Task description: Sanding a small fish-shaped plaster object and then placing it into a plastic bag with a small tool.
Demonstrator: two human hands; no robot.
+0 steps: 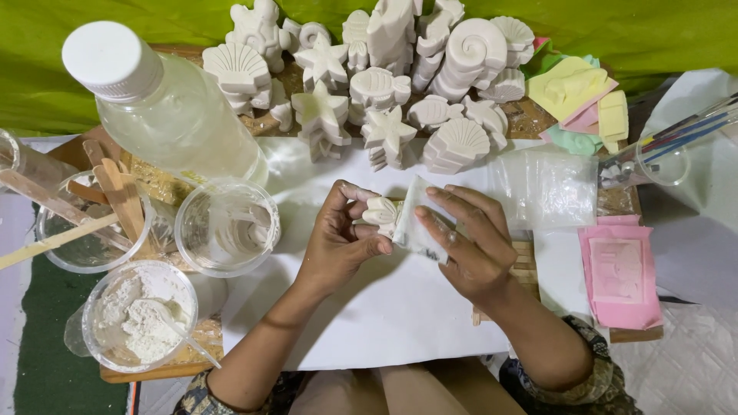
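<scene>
My left hand [338, 238] pinches a small white plaster shell figure [382, 210] above a white sheet of paper [384, 307]. My right hand [469, 242] grips a small clear plastic bag [415, 219] right beside the figure, its edge touching it. Both hands are dusted with white powder. Behind them stands a crowd of several white plaster casts [384, 84]: shells, starfish and fish.
A clear bottle with a white cap [154, 100] stands at left. Below it sit a cup of wooden sticks [84, 223], a smeared clear cup [227, 227] and a cup of white powder [138, 315]. Pink moulds [619, 273], a stack of clear bags [546, 188] and a cup of brushes [669, 150] lie right.
</scene>
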